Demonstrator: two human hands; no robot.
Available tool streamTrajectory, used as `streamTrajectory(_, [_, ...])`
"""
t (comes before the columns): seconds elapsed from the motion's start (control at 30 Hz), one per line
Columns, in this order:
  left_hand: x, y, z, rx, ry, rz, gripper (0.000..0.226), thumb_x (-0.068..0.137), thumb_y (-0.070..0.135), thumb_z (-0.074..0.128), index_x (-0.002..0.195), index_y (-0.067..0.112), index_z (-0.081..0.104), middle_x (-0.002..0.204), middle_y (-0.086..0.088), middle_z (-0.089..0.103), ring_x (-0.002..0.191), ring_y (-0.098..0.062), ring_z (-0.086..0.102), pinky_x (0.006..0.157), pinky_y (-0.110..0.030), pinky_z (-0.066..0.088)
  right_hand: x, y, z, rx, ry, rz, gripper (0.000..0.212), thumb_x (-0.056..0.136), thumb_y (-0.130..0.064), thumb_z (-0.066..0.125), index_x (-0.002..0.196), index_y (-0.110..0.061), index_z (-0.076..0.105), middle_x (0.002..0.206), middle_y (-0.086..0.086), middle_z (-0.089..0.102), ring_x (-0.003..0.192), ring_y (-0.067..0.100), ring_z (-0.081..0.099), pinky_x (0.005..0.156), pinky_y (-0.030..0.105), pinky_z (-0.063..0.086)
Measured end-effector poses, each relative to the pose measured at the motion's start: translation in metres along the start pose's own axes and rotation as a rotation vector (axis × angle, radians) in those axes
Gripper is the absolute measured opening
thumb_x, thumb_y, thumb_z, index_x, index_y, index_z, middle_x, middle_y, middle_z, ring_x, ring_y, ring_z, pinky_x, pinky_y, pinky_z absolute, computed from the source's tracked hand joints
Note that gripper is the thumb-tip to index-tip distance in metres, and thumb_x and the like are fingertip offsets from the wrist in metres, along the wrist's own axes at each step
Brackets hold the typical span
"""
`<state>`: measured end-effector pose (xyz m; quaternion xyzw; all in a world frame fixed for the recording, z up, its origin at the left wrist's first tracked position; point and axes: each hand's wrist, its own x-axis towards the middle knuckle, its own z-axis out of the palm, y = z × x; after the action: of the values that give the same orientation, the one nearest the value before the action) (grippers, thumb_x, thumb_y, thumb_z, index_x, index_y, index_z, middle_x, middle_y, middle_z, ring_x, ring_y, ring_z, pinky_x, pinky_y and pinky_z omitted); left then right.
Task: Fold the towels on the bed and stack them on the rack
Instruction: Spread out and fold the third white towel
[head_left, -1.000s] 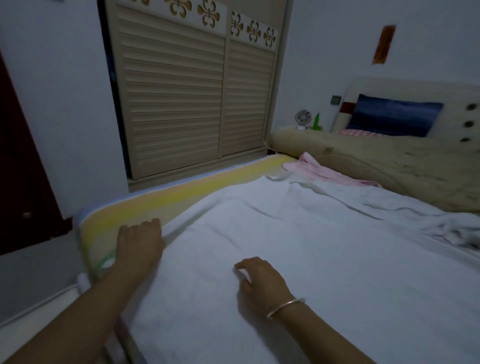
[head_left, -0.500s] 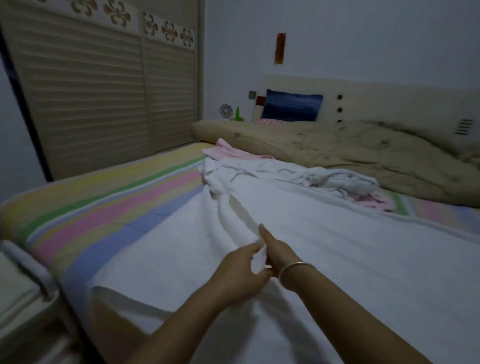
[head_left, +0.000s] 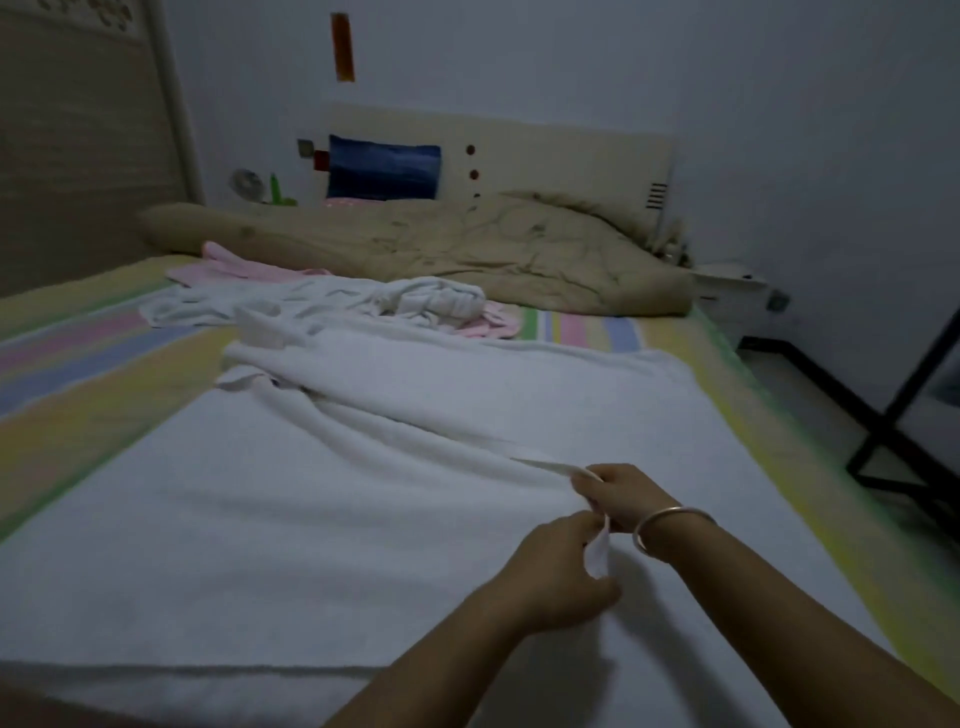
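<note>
white towel (head_left: 311, 519) lies spread flat over the striped bed (head_left: 78, 405), one edge lifted where both hands pinch it. the right hand (head_left: 621, 493), wearing a bracelet (head_left: 670, 519), curls its fingers round a fold of that edge just beyond the left hand (head_left: 563, 571), which nips a small flap between thumb and fingers. well beyond the grip lie a crumpled white heap (head_left: 415, 301) and a pink towel (head_left: 234, 267); off to its right stands a black metal frame (head_left: 883, 447).

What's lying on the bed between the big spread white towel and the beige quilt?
In the head view: a crumpled white towel partly over a pink cloth, on the striped sheet.
</note>
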<state>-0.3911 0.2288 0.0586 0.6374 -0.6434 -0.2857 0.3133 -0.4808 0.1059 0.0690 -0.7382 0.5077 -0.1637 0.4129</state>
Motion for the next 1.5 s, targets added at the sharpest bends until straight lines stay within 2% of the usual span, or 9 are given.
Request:
streamTrajectory(0.17, [0.018, 0.071, 0.100, -0.006, -0.173, 0.051, 0.048, 0.090, 0.017, 0.060, 0.137, 0.013, 0.049, 0.136, -0.009, 0.055, 0.122, -0.026, 0.051, 0.101, -0.030, 0.039, -0.041, 0.098, -0.092, -0.089, 0.103, 0.110, 0.032, 0.097, -0.024, 0.052, 0.075, -0.006, 0.065, 0.072, 0.010, 0.061, 0.059, 0.015, 0.049, 0.045, 0.017, 0.035])
streamTrajectory(0.3, [0.008, 0.083, 0.153, 0.031, -0.157, 0.089, 0.033, 0.089, 0.027, 0.060, 0.121, 0.017, 0.062, 0.119, -0.005, 0.065, 0.107, -0.024, 0.058, 0.093, -0.031, 0.045, -0.075, 0.150, -0.122, -0.045, 0.157, 0.209, 0.028, 0.096, -0.024, 0.054, 0.076, -0.007, 0.063, 0.065, 0.007, 0.057, 0.052, 0.014, 0.046, 0.042, 0.019, 0.034])
streamTrajectory(0.63, [-0.014, 0.039, 0.202, 0.085, 0.002, 0.113, 0.033, 0.076, 0.053, 0.070, 0.089, 0.024, 0.060, 0.084, 0.012, 0.052, 0.079, -0.006, 0.048, 0.065, -0.011, 0.032, -0.084, 0.191, -0.085, 0.020, 0.232, 0.245, 0.027, 0.091, -0.033, 0.058, 0.089, -0.007, 0.066, 0.087, 0.011, 0.066, 0.084, 0.030, 0.062, 0.075, 0.035, 0.047])
streamTrajectory(0.8, [-0.010, 0.030, 0.204, -0.092, -0.036, 0.059, 0.028, 0.076, 0.042, 0.076, 0.077, 0.016, 0.066, 0.075, 0.004, 0.060, 0.072, -0.012, 0.057, 0.066, -0.026, 0.044, -0.088, 0.207, -0.081, 0.149, 0.198, 0.276, 0.034, 0.092, -0.032, 0.058, 0.108, -0.002, 0.065, 0.103, 0.015, 0.066, 0.088, 0.028, 0.061, 0.074, 0.031, 0.046])
streamTrajectory(1.0, [-0.012, 0.028, 0.198, -0.299, -0.070, -0.004, 0.016, 0.083, 0.031, 0.072, 0.081, 0.015, 0.070, 0.077, -0.004, 0.069, 0.072, -0.018, 0.065, 0.070, -0.035, 0.052, -0.084, 0.209, -0.084, 0.073, 0.185, 0.292, 0.042, 0.095, -0.032, 0.052, 0.118, 0.002, 0.061, 0.118, 0.016, 0.063, 0.108, 0.034, 0.060, 0.095, 0.041, 0.048])
streamTrajectory(1.1, [-0.015, 0.031, 0.197, -0.286, -0.064, 0.009, 0.024, 0.085, 0.039, 0.069, 0.079, 0.015, 0.069, 0.073, -0.007, 0.066, 0.068, -0.020, 0.061, 0.064, -0.036, 0.048, -0.085, 0.212, -0.079, -0.021, 0.246, 0.247, 0.034, 0.094, -0.029, 0.053, 0.105, 0.000, 0.067, 0.112, 0.017, 0.066, 0.106, 0.033, 0.060, 0.091, 0.034, 0.047])
streamTrajectory(1.17, [-0.019, 0.037, 0.203, -0.137, -0.029, 0.042, 0.028, 0.087, 0.042, 0.066, 0.068, 0.021, 0.061, 0.062, 0.001, 0.056, 0.059, -0.007, 0.051, 0.058, -0.024, 0.038, -0.092, 0.215, -0.076, -0.137, 0.324, 0.173, 0.025, 0.093, -0.029, 0.055, 0.094, -0.006, 0.066, 0.104, 0.014, 0.068, 0.102, 0.032, 0.060, 0.079, 0.029, 0.042])
streamTrajectory(1.27, [-0.025, 0.049, 0.221, 0.130, 0.076, 0.134, 0.030, 0.088, 0.043, 0.059, 0.070, 0.021, 0.052, 0.060, 0.005, 0.049, 0.061, -0.009, 0.048, 0.058, -0.027, 0.036, -0.109, 0.222, -0.077, -0.192, 0.401, 0.025, 0.020, 0.091, -0.031, 0.057, 0.089, -0.013, 0.066, 0.093, 0.008, 0.070, 0.092, 0.027, 0.062, 0.072, 0.030, 0.041])
streamTrajectory(1.5, [-0.029, 0.094, 0.264, 0.205, 0.040, 0.345, 0.019, 0.092, 0.037, 0.048, 0.076, 0.028, 0.044, 0.066, 0.008, 0.049, 0.061, -0.010, 0.045, 0.053, -0.014, 0.023, -0.138, 0.246, -0.118, -0.210, 0.313, -0.068, 0.022, 0.090, -0.034, 0.061, 0.073, -0.021, 0.061, 0.050, -0.008, 0.050, 0.053, 0.000, 0.046, 0.054, 0.024, 0.036])
